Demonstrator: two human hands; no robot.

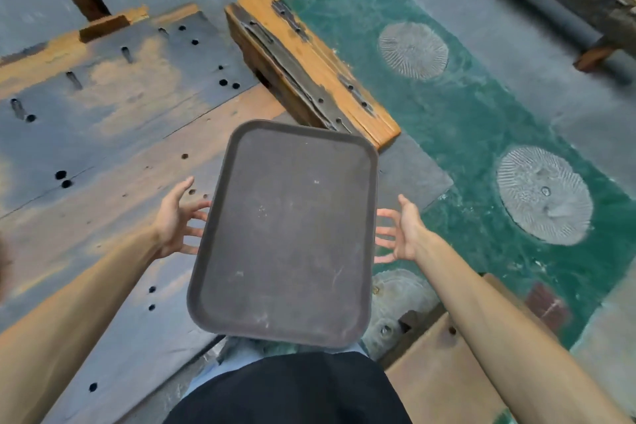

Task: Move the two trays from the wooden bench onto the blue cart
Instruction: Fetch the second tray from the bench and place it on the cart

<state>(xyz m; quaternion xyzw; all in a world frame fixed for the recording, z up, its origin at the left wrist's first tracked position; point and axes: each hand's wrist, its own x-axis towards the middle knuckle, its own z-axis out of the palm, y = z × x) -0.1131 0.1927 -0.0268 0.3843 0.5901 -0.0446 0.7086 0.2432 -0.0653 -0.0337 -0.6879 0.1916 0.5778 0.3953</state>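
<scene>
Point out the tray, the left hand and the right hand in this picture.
tray (285,234), head view, middle of its flat dark inner surface.
left hand (173,220), head view, on the palm, fingers spread beside the tray's edge.
right hand (404,231), head view, on the palm, fingers spread toward the tray.

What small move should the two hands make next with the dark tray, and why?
Probably close both hands inward onto the long edges of the tray. The left hand and right hand are open with spread fingers, one on each side, and neither appears to grip it yet.
</scene>
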